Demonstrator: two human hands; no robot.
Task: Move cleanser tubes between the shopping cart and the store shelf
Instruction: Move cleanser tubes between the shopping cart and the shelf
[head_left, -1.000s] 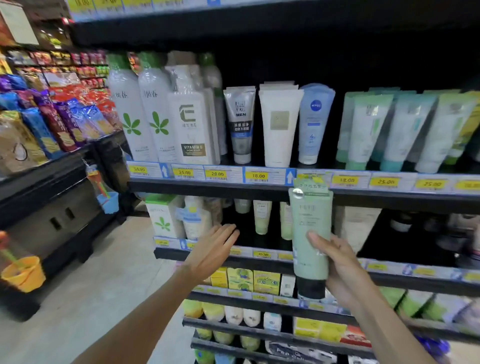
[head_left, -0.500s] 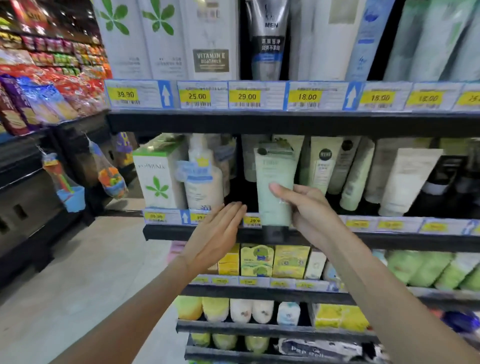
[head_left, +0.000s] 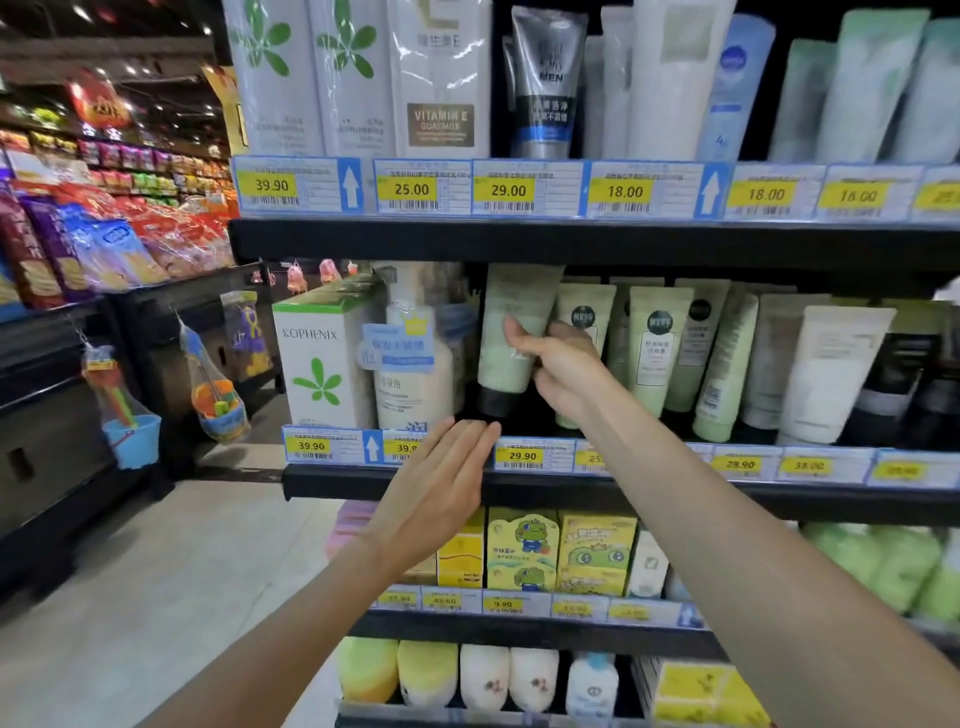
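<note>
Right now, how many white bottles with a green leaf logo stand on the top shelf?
2: the left leaf bottle at the top shelf's left end, the right leaf bottle beside the Vitamin E bottle. More may hide behind.

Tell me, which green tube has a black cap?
The pale green tube held by the right hand, left of the row; its neighbours have green caps.
</note>
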